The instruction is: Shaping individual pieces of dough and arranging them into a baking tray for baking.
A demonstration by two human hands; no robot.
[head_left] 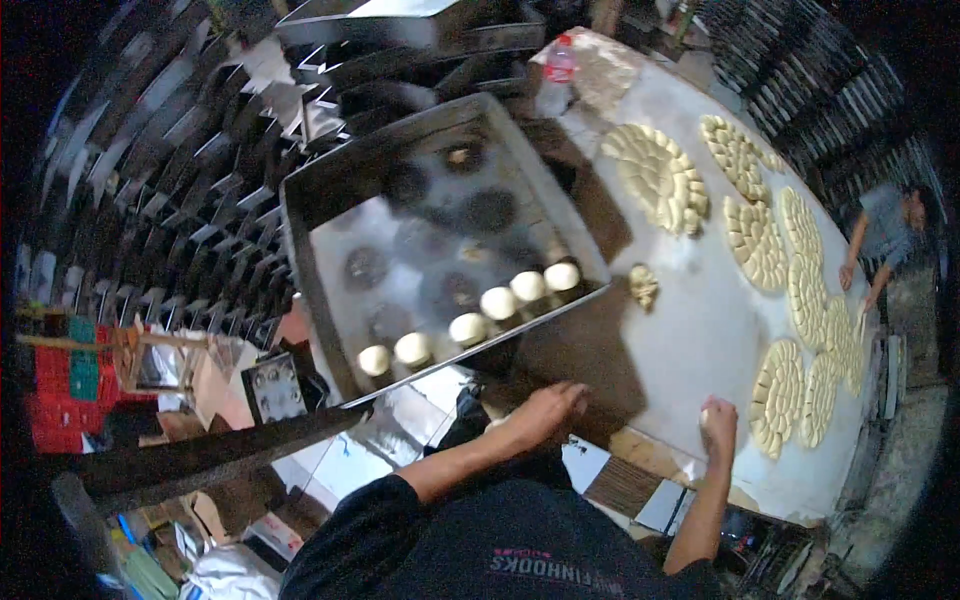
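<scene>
My left hand [558, 408] is over the near edge of the pale work table [670, 340], just right of a large metal tray. Its fingers curl downward, and whatever is under them is hidden. Farther right, my right hand [718, 424] makes a fist above the table; a pale spot shows at its fingers, too small to name. Several round white dough balls [468, 329] sit in a row along the near side of the tray [540, 170]. A small torn lump of dough [643, 286] lies on the table beyond my hands.
Rounds of cut dough pieces [660, 178] cover the table's far and right parts. A bottle with a red cap [559, 62] stands at its far corner. Another person [888, 235] works at the right. Stacked trays [190, 200] fill the left; red crates [65, 400] sit below.
</scene>
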